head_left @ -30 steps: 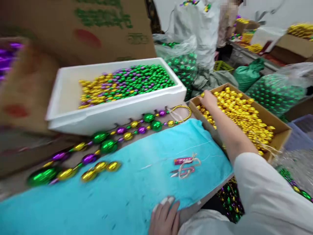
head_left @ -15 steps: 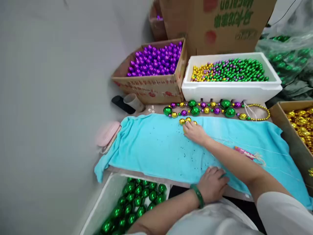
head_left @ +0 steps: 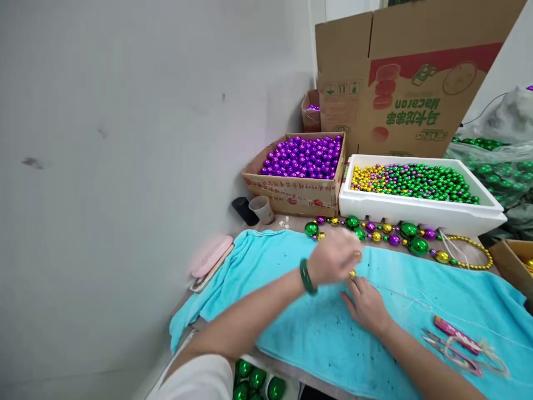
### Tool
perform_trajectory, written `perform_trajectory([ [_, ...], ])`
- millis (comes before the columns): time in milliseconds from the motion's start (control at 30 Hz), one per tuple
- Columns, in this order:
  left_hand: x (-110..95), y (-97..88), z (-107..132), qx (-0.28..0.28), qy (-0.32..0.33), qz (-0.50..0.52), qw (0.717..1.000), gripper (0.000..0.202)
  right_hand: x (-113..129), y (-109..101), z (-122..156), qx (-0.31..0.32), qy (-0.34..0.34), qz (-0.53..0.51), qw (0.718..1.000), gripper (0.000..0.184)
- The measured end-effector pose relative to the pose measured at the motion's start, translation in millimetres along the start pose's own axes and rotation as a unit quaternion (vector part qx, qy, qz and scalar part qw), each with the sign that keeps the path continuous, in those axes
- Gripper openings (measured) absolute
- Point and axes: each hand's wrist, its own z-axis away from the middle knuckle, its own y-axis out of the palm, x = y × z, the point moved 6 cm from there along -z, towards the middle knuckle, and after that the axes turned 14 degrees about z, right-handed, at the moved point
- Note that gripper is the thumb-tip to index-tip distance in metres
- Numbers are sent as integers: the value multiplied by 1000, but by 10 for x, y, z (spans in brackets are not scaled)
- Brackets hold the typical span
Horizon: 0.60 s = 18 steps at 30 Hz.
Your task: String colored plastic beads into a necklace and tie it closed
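Both hands meet over the turquoise towel (head_left: pixel 291 328) on the table. My left hand (head_left: pixel 333 260), with a green bangle on its wrist, is blurred by motion and curled over small gold beads (head_left: pixel 353 272). My right hand (head_left: pixel 366 303) lies just below it, fingers pointing up at the same beads. A strand of green, gold and purple beads (head_left: pixel 391 233) runs along the towel's far edge, ending in a loop of small gold beads (head_left: pixel 470 250).
Behind stand a cardboard box of purple balls (head_left: pixel 302 158), a white foam box of mixed beads (head_left: pixel 416 191), and a large carton (head_left: pixel 408 83). A cup (head_left: pixel 261 209) and a pink case (head_left: pixel 211 256) sit left. Scissors (head_left: pixel 453 341) lie right; green balls (head_left: pixel 256 383) below.
My left hand rose from the towel's near edge to join the right hand at the gold beads. The view swung up and left from the box of gold balls.
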Motion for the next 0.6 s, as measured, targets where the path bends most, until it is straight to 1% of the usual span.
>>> perform_trajectory([
  [33, 337, -309, -241, -36, -47, -23, 998, 28, 4, 10, 91, -8, -6, -6, 1000, 23],
  [67, 674, -576, -472, -65, -90, -45, 993, 28, -4, 9, 166, -27, -5, -16, 999, 22],
  [100, 1012, -790, -684, -82, -137, -70, 985, 29, -16, 13, 223, -41, -3, -26, 999, 21],
  [133, 1341, -932, -874, -77, -185, -95, 975, 29, -34, 21, 261, -51, 3, -37, 998, 20],
  [167, 1662, -994, -1037, -42, -237, -116, 964, 33, -51, 30, 282, -56, 9, -45, 997, 19],
  [200, 1963, -995, -1164, 9, -289, -132, 948, 39, -63, 41, 289, -56, 13, -52, 997, 19],
  [233, 2205, -974, -1280, 40, -309, -130, 941, 44, -70, 49, 285, -54, 16, -57, 997, 18],
  [300, 2607, -853, -1453, 105, -338, -121, 927, 57, -79, 51, 262, -51, 22, -64, 996, 18],
  [333, 2772, -779, -1518, 136, -347, -115, 921, 64, -83, 49, 249, -51, 26, -67, 996, 18],
  [400, 3055, -642, -1620, 193, -366, -105, 904, 78, -95, 50, 229, -52, 38, -71, 995, 18],
  [467, 3283, -544, -1709, 233, -378, -99, 891, 89, -102, 59, 223, -63, 41, -68, 995, 18],
  [533, 3465, -463, -1781, 259, -386, -93, 880, 94, -105, 93, 228, -72, 37, -59, 995, 19],
  [600, 3600, -367, -1823, 276, -395, -83, 872, 95, -109, 151, 241, -75, 33, -45, 996, 19],
])
